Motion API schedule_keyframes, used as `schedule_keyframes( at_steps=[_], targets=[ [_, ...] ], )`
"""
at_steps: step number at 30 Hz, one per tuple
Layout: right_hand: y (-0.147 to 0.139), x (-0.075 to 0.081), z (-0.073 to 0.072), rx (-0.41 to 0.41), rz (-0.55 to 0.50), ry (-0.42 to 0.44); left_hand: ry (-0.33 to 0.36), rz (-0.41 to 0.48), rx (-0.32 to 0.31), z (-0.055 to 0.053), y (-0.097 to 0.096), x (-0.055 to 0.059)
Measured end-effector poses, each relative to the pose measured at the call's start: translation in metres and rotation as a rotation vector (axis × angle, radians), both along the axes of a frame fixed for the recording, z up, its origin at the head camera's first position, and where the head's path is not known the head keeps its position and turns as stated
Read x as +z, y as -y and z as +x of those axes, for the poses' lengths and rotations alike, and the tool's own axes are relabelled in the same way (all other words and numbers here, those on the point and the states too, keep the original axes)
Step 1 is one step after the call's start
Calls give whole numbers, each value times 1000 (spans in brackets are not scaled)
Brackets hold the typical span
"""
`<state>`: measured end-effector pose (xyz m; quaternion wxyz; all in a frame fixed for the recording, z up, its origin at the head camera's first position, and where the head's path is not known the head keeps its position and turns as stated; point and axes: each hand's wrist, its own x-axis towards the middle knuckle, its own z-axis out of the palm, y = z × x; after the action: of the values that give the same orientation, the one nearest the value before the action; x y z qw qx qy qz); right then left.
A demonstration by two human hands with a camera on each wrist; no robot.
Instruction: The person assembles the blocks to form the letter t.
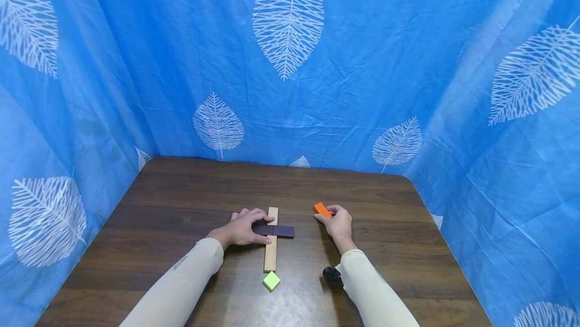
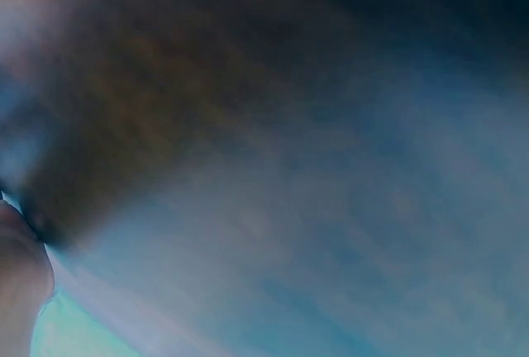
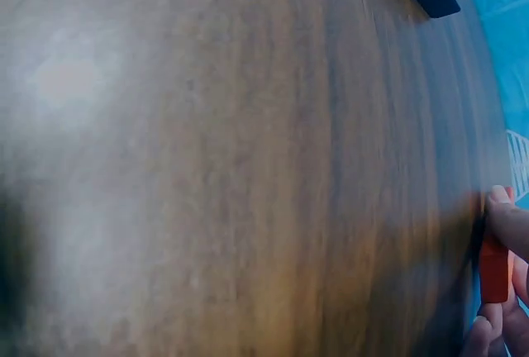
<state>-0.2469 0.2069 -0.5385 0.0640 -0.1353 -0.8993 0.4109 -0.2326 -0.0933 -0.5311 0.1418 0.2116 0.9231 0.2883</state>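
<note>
Two dark purple blocks (image 1: 283,232) lie end to end across a pale wooden strip (image 1: 270,256), forming a cross on the table. My left hand (image 1: 243,227) is around the left part of the dark pair, fingers on its far side and thumb on its near side, spread apart. My right hand (image 1: 339,223) pinches an orange block (image 1: 322,210) between thumb and fingers, to the right of the cross. The right wrist view also shows the orange block (image 3: 494,270) in the fingertips. The left wrist view is mostly blurred.
A lime-green square block (image 1: 271,281) lies just below the near end of the strip. Brown wood-grain table (image 1: 181,191) surrounds these pieces. Blue curtains (image 1: 317,115) with white leaf prints hang along its back and sides. A black device (image 1: 332,274) sits at the right wrist.
</note>
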Motion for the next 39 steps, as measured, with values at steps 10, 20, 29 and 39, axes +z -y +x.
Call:
schedule_keyframes(
  at_steps=[10, 20, 29, 39],
  targets=[
    [-3, 0, 15, 128, 56, -75, 10, -10, 5, 1, 0, 0],
    [-3, -2, 35, 226, 77, -180, 6, -9, 17, 0, -1, -2],
    [-3, -3, 59, 308, 65, -236, 3, -6, 19, -1, -2, -4],
    [-10, -1, 82, 470, -23, -182, 7, -9, 22, -2, -2, -5]
  ],
)
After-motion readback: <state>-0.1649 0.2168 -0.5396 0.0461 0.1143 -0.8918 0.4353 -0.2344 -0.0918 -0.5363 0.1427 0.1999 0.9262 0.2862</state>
